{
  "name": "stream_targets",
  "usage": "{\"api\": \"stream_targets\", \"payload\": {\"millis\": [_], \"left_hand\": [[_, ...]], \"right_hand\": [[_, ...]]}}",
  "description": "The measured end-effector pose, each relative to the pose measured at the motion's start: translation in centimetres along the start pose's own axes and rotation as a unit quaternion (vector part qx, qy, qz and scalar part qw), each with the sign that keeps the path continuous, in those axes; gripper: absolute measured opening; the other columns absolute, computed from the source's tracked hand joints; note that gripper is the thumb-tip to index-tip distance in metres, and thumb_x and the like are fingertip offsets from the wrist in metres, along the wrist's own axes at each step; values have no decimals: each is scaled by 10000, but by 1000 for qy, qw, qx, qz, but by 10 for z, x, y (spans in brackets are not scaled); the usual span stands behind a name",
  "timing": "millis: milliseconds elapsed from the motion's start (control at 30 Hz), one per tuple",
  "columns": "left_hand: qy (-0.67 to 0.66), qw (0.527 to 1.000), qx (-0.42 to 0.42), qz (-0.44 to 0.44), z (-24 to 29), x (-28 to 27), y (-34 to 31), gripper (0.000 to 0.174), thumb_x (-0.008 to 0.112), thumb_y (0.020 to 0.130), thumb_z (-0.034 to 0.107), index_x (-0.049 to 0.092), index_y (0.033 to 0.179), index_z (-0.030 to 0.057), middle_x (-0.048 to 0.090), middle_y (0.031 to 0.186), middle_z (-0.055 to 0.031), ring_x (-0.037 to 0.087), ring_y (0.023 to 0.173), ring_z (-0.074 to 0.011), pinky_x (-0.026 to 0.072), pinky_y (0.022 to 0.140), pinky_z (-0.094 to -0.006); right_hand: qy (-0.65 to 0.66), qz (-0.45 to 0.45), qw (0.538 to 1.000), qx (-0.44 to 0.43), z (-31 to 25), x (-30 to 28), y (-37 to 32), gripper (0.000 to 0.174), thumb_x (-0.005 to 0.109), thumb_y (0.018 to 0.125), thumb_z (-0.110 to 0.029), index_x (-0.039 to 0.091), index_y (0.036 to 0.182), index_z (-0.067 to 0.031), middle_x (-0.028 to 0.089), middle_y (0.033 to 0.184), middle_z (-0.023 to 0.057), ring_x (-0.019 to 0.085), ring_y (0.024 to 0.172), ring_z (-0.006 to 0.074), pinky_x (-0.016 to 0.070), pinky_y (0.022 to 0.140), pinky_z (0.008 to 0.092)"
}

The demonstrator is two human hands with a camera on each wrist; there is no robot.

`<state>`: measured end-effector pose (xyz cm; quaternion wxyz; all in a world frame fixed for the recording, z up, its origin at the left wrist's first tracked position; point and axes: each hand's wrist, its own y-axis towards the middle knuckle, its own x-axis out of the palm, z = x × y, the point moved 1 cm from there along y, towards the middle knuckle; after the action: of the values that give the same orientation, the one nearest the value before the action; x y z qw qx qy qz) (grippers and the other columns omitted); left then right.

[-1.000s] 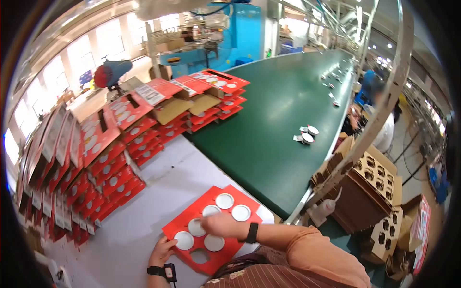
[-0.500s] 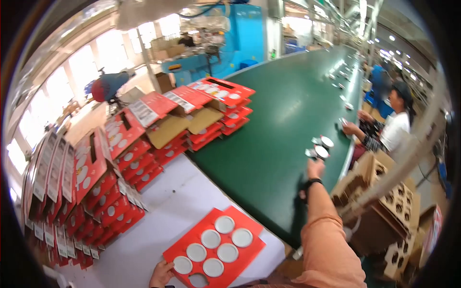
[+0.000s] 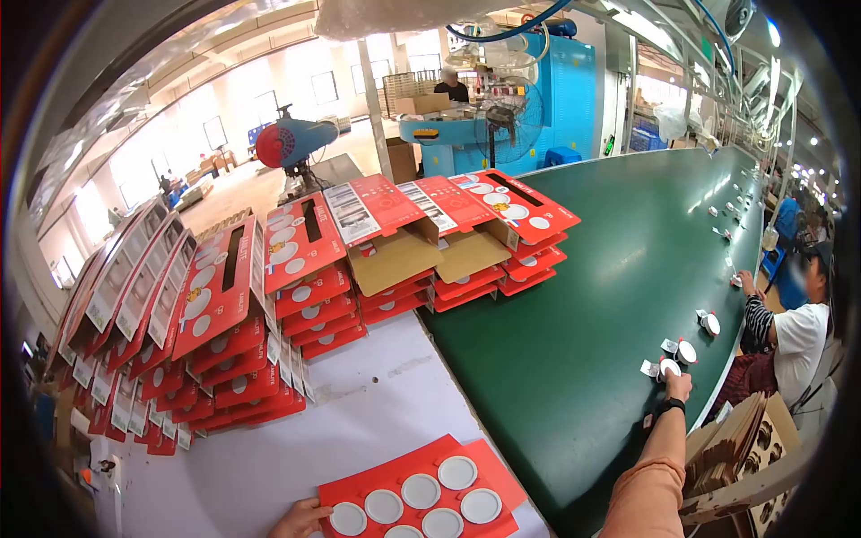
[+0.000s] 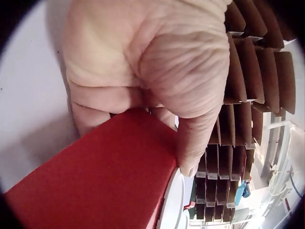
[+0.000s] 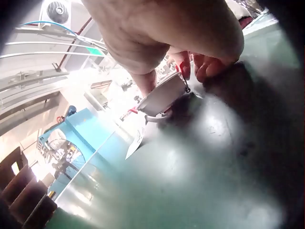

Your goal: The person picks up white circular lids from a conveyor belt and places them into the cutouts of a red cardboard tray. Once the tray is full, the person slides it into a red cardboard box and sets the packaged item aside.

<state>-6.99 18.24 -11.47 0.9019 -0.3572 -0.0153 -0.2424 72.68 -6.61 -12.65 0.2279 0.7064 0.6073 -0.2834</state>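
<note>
My left hand [image 3: 303, 519] grips the left corner of a red box [image 3: 404, 475] with round white discs [image 3: 421, 490] set in its top. In the left wrist view the thumb of this hand [image 4: 152, 62] lies over the edge of the red box [image 4: 105, 171], beside a white disc [image 4: 172, 200]. Over the green belt my right hand [image 3: 679, 386] pinches a round white-faced light [image 3: 668, 368] that has a paper tag. The right wrist view shows this hand [image 5: 167, 38] with thumb and fingers on opposite sides of the light [image 5: 164, 95], close above the belt.
Red cartons [image 3: 305, 242] stand stacked along the left and back of the white table [image 3: 395, 368]. More lights [image 3: 686, 351] lie on the green belt [image 3: 538, 359]. A person [image 3: 798, 332] sits at its right side, near brown cardboard inserts [image 3: 744, 439].
My right hand has gone from the red box out to the lights on the belt and taken hold of one. The view has turned, while my left hand stays on the box.
</note>
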Motion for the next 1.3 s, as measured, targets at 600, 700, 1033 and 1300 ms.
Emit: {"api": "stream_targets", "payload": {"millis": [600, 700, 1033, 1300], "left_hand": [[-4, 989, 132, -61, 3, 15, -3, 482, 605, 866, 112, 450, 1311, 6, 574, 1209, -95, 570, 1084, -209, 482, 905, -353], [150, 968, 135, 149, 12, 23, -26, 511, 647, 841, 112, 462, 1306, 10, 562, 1216, -123, 563, 1076, -218, 470, 907, -330], [297, 786, 539, 52, 75, 154, -136, 529, 651, 806, 32, 471, 1304, 44, 507, 1257, -129, 579, 1017, -203, 496, 847, -316], [282, 800, 528, -38, 65, 159, -162, 600, 618, 826, -11, 389, 1374, 78, 601, 1122, -113, 600, 964, -178, 492, 814, -280]], "right_hand": [[438, -482, 758, -40, -75, 58, -155, 263, 609, 782, -45, 584, 1042, -14, 591, 784, 16, 548, 615, 121, 430, 484, 245], [403, -509, 756, -86, -128, 1, -264, 392, 608, 798, -41, 515, 1177, -13, 598, 1025, 57, 605, 875, 149, 520, 697, 271], [379, -547, 638, -387, -119, -97, -520, 385, 620, 787, 99, 503, 1135, -17, 575, 1046, 69, 583, 994, 149, 497, 816, 272], [358, -587, 590, -423, -103, -137, -549, 329, 640, 809, 41, 521, 1110, -16, 561, 1031, 40, 547, 925, 106, 460, 767, 237]]}}
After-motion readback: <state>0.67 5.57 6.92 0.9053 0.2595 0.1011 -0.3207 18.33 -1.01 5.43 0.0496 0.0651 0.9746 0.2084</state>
